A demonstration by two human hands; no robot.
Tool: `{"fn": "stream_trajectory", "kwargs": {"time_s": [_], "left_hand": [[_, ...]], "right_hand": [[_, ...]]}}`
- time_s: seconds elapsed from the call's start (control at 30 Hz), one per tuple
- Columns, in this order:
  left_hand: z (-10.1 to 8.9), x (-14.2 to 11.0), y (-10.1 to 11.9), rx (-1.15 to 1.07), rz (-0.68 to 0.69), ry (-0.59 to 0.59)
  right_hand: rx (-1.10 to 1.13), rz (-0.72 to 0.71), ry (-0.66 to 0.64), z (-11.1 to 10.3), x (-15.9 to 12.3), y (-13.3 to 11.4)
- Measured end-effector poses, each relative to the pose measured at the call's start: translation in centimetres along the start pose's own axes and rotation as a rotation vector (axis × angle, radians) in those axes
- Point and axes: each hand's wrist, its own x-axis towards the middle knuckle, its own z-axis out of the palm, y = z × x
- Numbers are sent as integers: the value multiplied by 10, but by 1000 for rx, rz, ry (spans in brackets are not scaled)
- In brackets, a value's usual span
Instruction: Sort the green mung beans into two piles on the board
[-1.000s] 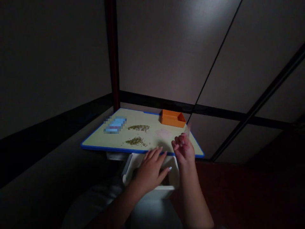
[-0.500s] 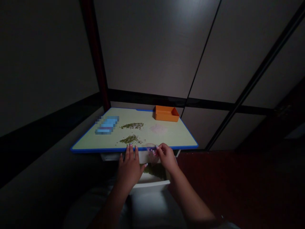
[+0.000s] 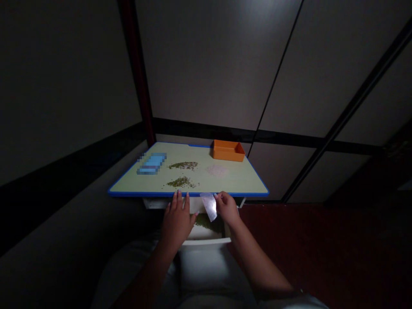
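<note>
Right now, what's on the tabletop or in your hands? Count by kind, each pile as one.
Orange box: 1
Green piles: 2
Pale pink pile: 1
Blurred blue item: 1
See-through piece, in the right hand: 1
Total: 6

Bag (image 3: 210, 207) over drawer (image 3: 206, 242); box (image 3: 228, 153) behind, on tabletop (image 3: 240, 182).

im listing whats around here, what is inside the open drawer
A green heap lies in the open drawer. The left hand and the clear plastic piece in the right hand cover parts of the inside; what lies there cannot be seen.
</note>
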Motion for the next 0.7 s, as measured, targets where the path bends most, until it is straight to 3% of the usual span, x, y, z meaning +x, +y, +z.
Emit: {"fn": "stream_trajectory", "kwargs": {"time_s": [0.17,0.5,0.6,0.7], "left_hand": [[1,-1,3,-42,-18,9],[5,-10,4,-336,106,38],[2,-10,1,-486,131,113],[-7,-7,-11,-657,83,297]], "right_hand": [[43,5,17,0,1,0],[72,2,-7,-2,-2,-4],[97,-3,7,-2,-2,-3],[117,3,25,-2,-1,-1]]}}
